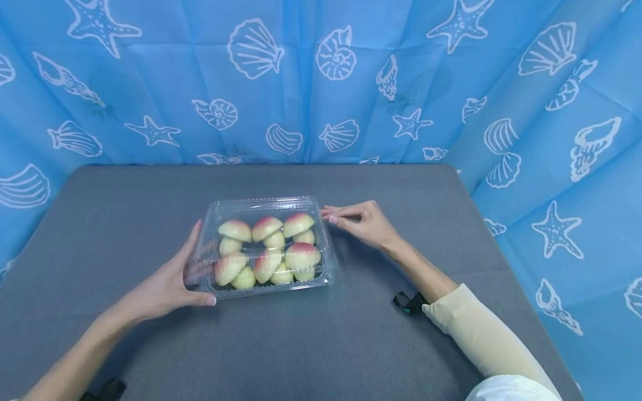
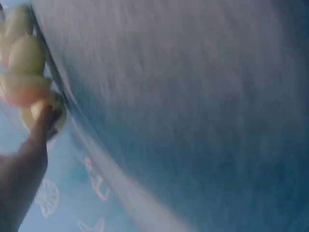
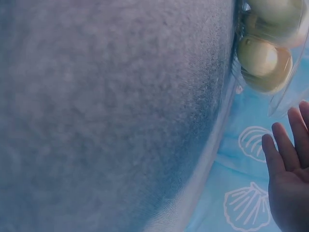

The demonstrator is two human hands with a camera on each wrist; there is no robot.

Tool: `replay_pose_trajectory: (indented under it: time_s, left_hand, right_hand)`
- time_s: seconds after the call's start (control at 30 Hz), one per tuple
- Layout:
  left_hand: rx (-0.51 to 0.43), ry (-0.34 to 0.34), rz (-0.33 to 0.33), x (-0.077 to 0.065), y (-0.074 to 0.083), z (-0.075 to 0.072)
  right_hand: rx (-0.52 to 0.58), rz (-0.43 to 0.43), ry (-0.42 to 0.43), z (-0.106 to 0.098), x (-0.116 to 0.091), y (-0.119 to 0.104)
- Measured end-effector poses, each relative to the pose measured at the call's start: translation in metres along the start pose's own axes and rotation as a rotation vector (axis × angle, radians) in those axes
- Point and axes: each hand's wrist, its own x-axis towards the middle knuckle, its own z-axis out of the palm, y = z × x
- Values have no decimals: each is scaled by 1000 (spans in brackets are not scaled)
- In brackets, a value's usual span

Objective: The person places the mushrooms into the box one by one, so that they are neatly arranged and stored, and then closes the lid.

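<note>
A clear plastic clamshell box [image 1: 271,292] lies on the grey table, its lid down. Inside are several pale yellow rounded pieces [image 1: 303,256], some domed with a red blush, seen through the plastic. My left hand [image 1: 168,284] holds the box's left side, thumb at the front corner and fingers along the side wall, partly seen through it. At the far right corner my right hand [image 1: 363,223] has its fingertips at the lid's edge. In the right wrist view the right hand's fingers [image 3: 285,145] are nearly straight, close to the lid rim.
The grey table [image 1: 351,345] stretches around the box on all sides. Behind it and to the right hangs a blue curtain [image 1: 301,83] with white shells and starfish. A black wrist device [image 1: 410,302] sits under the right forearm.
</note>
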Motion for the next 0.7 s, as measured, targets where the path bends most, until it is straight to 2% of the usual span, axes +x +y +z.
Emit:
replay_pose_trajectory:
  time_s: [0.13, 0.23, 0.33, 0.47, 0.57, 0.7]
  left_hand:
    - [-124, -153, 31, -6, 0, -11]
    - [-171, -207, 43, -8, 0, -15]
    - [-131, -167, -6, -8, 0, -13]
    - [19, -63, -88, -7, 5, -9]
    - [132, 6, -125, -7, 10, -8]
    - [195, 47, -150, -7, 14, -8]
  right_hand:
    - [-36, -42, -28, 1, -3, 2]
    - [-64, -79, -58, 1, -7, 2]
    - [-113, -122, -74, 2, -11, 2]
    - [-214, -137, -92, 4, -19, 2]
    - [-236, -95, -135, 6, -26, 2]
    - [-195, -21, -200, 10, -35, -2]
